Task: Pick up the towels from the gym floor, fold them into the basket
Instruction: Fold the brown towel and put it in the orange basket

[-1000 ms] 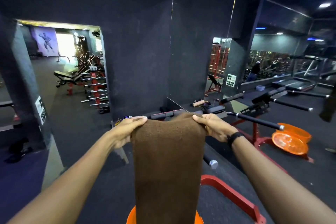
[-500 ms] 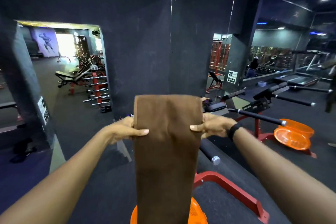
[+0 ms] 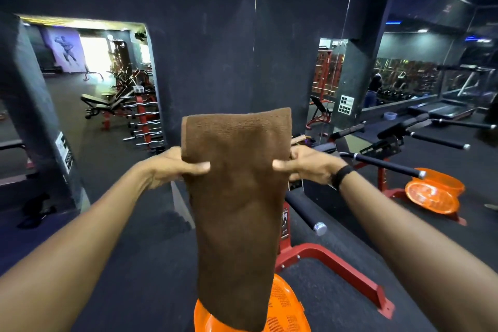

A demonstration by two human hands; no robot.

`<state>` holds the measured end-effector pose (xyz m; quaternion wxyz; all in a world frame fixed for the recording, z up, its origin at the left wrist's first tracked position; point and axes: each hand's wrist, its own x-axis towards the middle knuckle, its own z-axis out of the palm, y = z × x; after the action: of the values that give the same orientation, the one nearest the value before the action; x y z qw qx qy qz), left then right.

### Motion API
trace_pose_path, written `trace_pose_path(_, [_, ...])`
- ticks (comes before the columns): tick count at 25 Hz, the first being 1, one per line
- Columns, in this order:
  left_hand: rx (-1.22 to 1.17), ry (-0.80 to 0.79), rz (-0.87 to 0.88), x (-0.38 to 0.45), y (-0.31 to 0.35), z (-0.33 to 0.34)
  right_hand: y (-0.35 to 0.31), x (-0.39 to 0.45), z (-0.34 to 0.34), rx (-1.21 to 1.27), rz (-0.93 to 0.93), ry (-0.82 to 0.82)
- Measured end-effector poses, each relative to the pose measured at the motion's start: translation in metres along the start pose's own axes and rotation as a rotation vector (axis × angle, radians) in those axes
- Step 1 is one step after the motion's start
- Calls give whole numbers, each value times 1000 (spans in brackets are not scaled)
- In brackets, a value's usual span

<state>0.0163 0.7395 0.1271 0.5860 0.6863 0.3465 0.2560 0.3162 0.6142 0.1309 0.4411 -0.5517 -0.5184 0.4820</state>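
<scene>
A long brown towel (image 3: 237, 210) hangs upright in front of me, folded to a narrow strip. My left hand (image 3: 172, 166) pinches its left edge and my right hand (image 3: 307, 167) pinches its right edge, both a little below the top, so the top end stands above my fingers. The towel's lower end hangs over an orange perforated basket (image 3: 285, 307) on the floor below, and hides most of it.
A red-framed gym machine (image 3: 331, 264) with black padded bars (image 3: 301, 210) stands just right of the basket. The mirror reflects a second orange basket (image 3: 433, 191). Dark walls and a pillar (image 3: 37, 116) stand ahead; benches and racked bars (image 3: 140, 121) lie beyond the left opening.
Both hands have slid down from the towel's top corners to grip its side edges lower down, and the top end now stands higher above them. The orange basket has come further into view below.
</scene>
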Motion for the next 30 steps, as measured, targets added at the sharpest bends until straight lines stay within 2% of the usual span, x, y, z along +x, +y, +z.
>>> trace_pose_path(1, [132,34,-47,1,-6,-5,6,1,5,-96,46,1])
trace_pose_path(2, [154,100,-76,2,-14,-10,12,3,9,-126,62,22])
trace_pose_path(5, [-108,230,-96,5,-30,-15,23,11,15,17,65,154])
trace_pose_path(9, [-272,332,-49,9,-20,-4,13,17,21,136,44,232])
trace_pose_path(11, [-340,246,63,7,-7,-10,0,17,19,269,-48,178])
trace_pose_path(12, [-293,165,94,5,-1,-15,-6,18,17,247,-69,113])
trace_pose_path(14, [-5,86,5,0,-1,-22,-8,17,20,18,11,25])
trace_pose_path(15, [83,137,-31,1,-7,-26,-6,18,23,-48,36,43])
trace_pose_path(16, [64,212,-32,2,-12,-27,-6,21,25,-47,14,98])
trace_pose_path(18, [-101,323,13,6,-15,-25,-10,25,28,35,-34,217])
trace_pose_path(20, [-152,365,50,9,-16,-22,-13,28,25,28,-44,271])
trace_pose_path(27, [-253,454,69,12,-15,-18,-24,31,37,32,-136,332])
trace_pose_path(30, [-261,461,122,9,-14,-16,-21,30,35,27,-186,264])
